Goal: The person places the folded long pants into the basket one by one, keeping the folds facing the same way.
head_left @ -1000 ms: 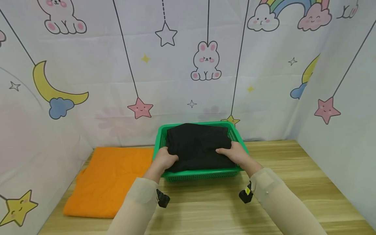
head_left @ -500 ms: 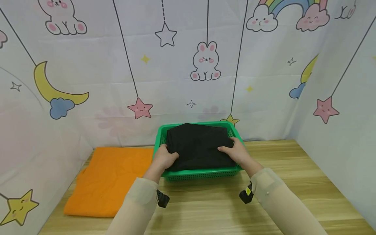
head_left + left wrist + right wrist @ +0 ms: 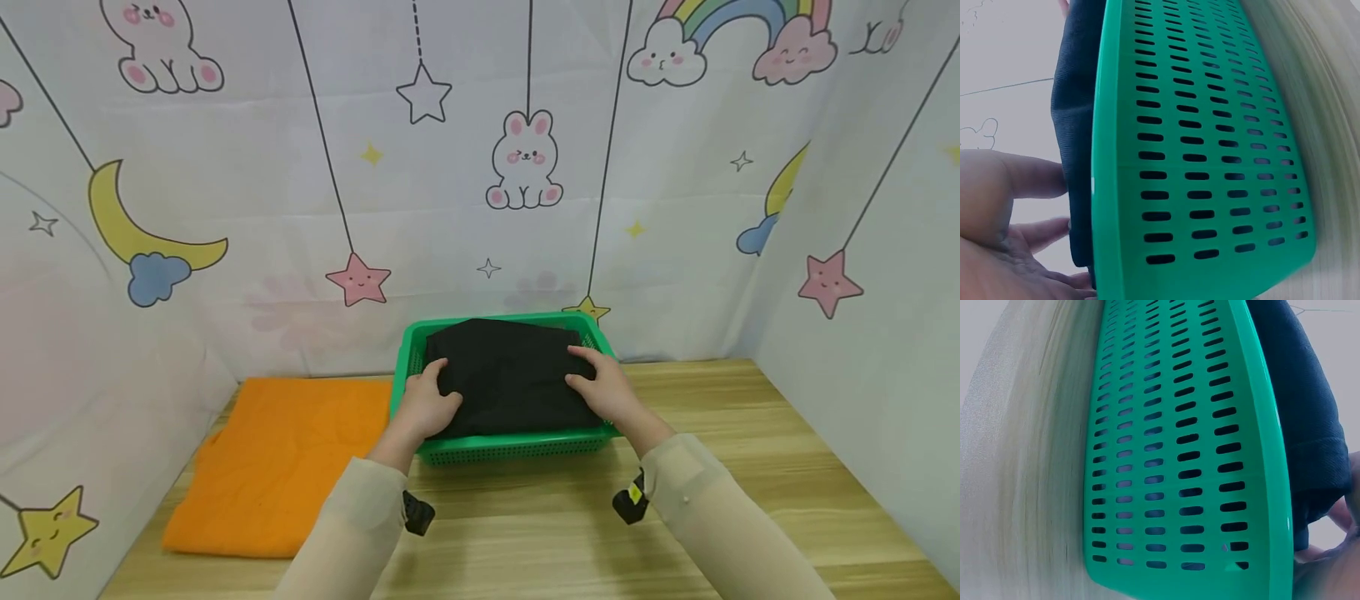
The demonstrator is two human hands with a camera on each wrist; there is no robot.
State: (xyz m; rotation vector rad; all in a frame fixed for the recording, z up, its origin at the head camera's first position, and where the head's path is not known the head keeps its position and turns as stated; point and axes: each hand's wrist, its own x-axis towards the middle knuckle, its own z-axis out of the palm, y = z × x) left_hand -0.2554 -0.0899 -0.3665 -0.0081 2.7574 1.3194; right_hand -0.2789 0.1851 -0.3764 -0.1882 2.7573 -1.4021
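A folded black garment (image 3: 513, 379) lies in a green plastic basket (image 3: 517, 450) at the back of the table. My left hand (image 3: 426, 410) rests at the garment's left side, thumb and index finger spread over it. On the opposite side my right hand (image 3: 609, 392) touches the garment with thumb and fingers apart. In the left wrist view, the thumb and fingers of the left hand (image 3: 997, 225) reach the garment's edge (image 3: 1079, 137) above the basket rim. The right wrist view shows a stitched hem on the garment (image 3: 1316, 444); the right hand is mostly cut off there.
A folded orange cloth (image 3: 285, 467) lies flat on the wooden table (image 3: 517, 533), left of the basket. White curtains with printed stars and rabbits (image 3: 525, 171) stand behind and at both sides. The basket sits close to the back curtain.
Both hands have loosened at the garment's sides. The left fingers have come up from the edge onto its top, and the right thumb and fingers have spread apart. Garment and basket stay put.
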